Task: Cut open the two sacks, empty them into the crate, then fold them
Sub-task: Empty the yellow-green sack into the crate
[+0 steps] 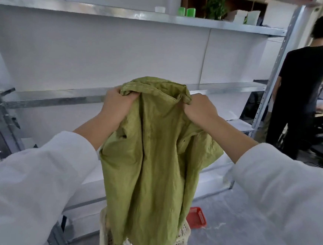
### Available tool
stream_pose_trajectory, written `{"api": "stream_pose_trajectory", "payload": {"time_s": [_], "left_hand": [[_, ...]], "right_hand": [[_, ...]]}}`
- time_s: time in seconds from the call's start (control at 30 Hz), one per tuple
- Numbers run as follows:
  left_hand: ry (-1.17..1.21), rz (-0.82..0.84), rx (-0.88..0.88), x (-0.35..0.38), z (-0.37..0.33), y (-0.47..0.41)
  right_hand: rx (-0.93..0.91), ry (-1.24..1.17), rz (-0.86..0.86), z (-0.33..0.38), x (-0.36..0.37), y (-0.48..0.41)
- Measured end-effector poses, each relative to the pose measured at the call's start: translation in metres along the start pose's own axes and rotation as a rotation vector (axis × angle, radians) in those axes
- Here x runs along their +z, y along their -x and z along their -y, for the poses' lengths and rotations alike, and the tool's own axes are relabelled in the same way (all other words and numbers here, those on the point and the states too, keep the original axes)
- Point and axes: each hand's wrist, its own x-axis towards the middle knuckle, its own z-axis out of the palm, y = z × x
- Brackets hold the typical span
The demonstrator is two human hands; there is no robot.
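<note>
Both the left hand (118,101) and the right hand (200,108) clench the stitched end of a green sack (150,150) — limp, light-looking, best gripped at that seam — hanging below them into the pale crate (183,234).

Limp green sack (150,160) hangs upside down over the white crate (183,234).

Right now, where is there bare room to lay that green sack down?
The middle shelf looks bare left of the sack. The floor right of the red basket is open too. Crowded: the crate under the sack, with white things in it, and the top shelf at its right end.
</note>
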Motion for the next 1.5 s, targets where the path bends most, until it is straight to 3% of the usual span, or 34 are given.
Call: {"api": "stream_pose_trajectory", "payload": {"time_s": [0.2,0.53,0.8,1.17,1.5], "left_hand": [[0.013,0.114,-0.011,0.109,-0.017,0.026],[-0.006,0.217,-0.02,0.324,-0.035,0.085],[0.013,0.237,0.013,0.433,-0.031,0.106],[-0.037,0.292,-0.072,0.602,0.068,0.031],[-0.164,0.32,-0.235,0.744,0.187,-0.105]], "right_hand": [[0.032,-0.013,0.019,-0.06,-0.037,0.022],[0.043,-0.081,0.07,-0.237,-0.126,0.037],[0.096,-0.107,0.059,-0.367,-0.165,0.03],[0.149,0.088,0.074,-0.521,-0.119,-0.078],[0.187,0.229,0.287,-0.662,-0.033,-0.246]]}}
